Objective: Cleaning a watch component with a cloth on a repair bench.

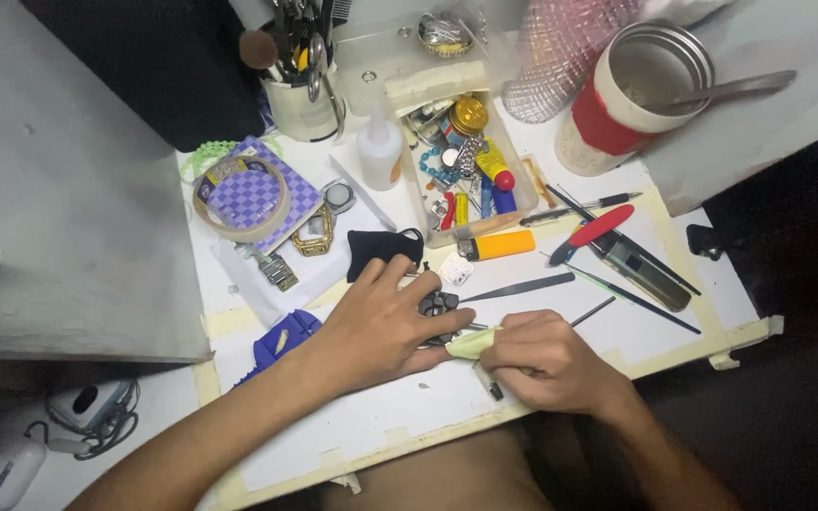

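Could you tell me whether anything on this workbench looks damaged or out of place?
Yes: the white covering of the work board is torn and peeling along its front edge. Otherwise only clutter around the left hand and right hand.

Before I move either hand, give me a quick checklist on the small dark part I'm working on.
1. Left hand steadying the small dark part on the white work board: ok.
2. Right hand gripping the pale green tool, tip at the part: ok.
3. Tool tip seated in the part: cannot tell, fingers hide it.
4. Tweezers within reach beside the part: ok.
5. Board around the hands free of loose bits: not ok, a small white square piece lies close by.
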